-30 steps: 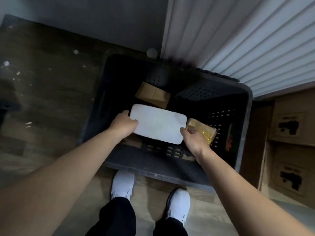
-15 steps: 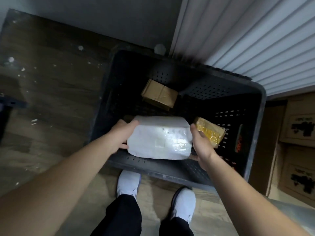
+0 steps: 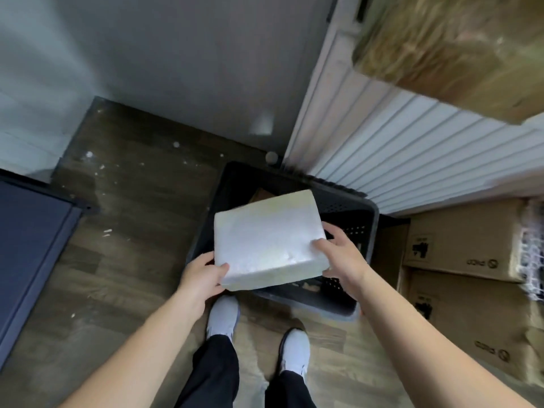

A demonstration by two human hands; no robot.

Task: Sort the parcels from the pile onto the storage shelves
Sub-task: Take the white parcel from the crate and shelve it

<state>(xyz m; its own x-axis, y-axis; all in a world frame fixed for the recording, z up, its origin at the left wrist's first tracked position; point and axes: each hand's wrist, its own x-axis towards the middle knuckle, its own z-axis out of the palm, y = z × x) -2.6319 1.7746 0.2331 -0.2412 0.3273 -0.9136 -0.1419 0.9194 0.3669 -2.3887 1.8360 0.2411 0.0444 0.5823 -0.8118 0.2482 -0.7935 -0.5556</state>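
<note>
I hold a white wrapped parcel (image 3: 266, 237) above the black plastic crate (image 3: 371, 231) on the floor. My left hand (image 3: 201, 273) grips its near left corner, thumb on top. My right hand (image 3: 341, 254) grips its right edge, thumb on the top face. The parcel hides most of the crate's inside; a corner of a brown parcel (image 3: 259, 195) shows behind it.
Stacked cardboard boxes (image 3: 459, 254) stand at the right. A large brown wrapped parcel (image 3: 453, 45) looms at the top right, blurred. White slatted shutter (image 3: 412, 148) behind the crate. A dark blue panel (image 3: 29, 245) lies at the left. My white shoes (image 3: 223, 316) stand before the crate.
Both hands lifted the white parcel up out of the crate and toward me. The view rose and pulled back, bringing the boxes and the top right parcel into sight.
</note>
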